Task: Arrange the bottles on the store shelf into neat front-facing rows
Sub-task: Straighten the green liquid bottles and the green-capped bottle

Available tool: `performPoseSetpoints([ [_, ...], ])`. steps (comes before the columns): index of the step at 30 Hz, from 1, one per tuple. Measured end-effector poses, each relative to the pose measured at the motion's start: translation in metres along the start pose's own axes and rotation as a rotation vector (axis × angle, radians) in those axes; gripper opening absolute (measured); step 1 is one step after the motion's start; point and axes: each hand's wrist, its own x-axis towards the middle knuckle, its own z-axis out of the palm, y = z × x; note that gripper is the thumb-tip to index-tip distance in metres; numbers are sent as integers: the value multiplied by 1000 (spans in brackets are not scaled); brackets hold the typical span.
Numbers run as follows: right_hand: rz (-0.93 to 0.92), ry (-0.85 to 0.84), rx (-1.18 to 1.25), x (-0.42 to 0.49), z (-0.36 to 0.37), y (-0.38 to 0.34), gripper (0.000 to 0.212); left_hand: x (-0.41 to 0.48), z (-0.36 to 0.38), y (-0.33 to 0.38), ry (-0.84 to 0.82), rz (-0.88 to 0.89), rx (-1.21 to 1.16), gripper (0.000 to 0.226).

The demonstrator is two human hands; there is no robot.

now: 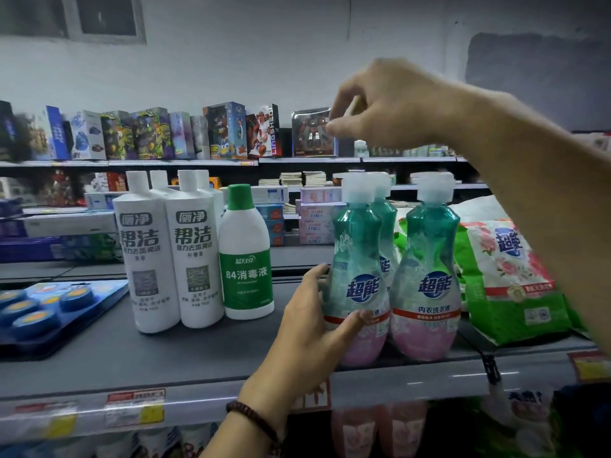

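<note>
On the grey shelf [185, 355] stand two tall white cleaner bottles [172, 256] with more behind, and a white bottle with a green cap and label [246, 259] beside them. To the right stand teal-and-pink detergent bottles: a left one [358, 259], one behind it [385, 219], and a right one [429, 276], labels facing front. My left hand [307, 328] grips the lower body of the left teal bottle, thumb across its label. My right hand [386, 104] hovers above the teal bottles' caps, fingers curled, holding nothing I can see.
A blue blister pack of round blocks [49, 309] lies at the shelf's left. Green and floral powder bags [509, 279] lean at the right. Toy boxes [231, 130] line the far upper shelf. Price tags [135, 411] run along the shelf's front edge; more bottles stand below.
</note>
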Motion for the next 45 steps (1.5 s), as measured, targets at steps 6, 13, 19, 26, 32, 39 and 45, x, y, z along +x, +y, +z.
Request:
performPoseSetpoints([
  [6,-151,176,225,-36,31,-56,22,-15,-62,-3,-2,-64,360,46],
  [13,-61,-104,354,-42,106,-122,19,-54,-176,-25,58,-151,623,27],
  [19,54,-207,432,-33,174,-202,24,-102,-276,-48,81,-212,698,31],
  [26,74,-286,461,-22,247,-315,27,-155,-395,-72,133,-264,770,24],
  [32,26,-312,518,10,298,-401,28,-180,-484,-83,199,-306,875,35],
  [39,-39,-346,590,101,338,-451,42,-173,-531,-90,230,-313,921,32],
  [45,25,-396,791,193,380,-458,71,-153,-537,-101,270,-363,945,39],
])
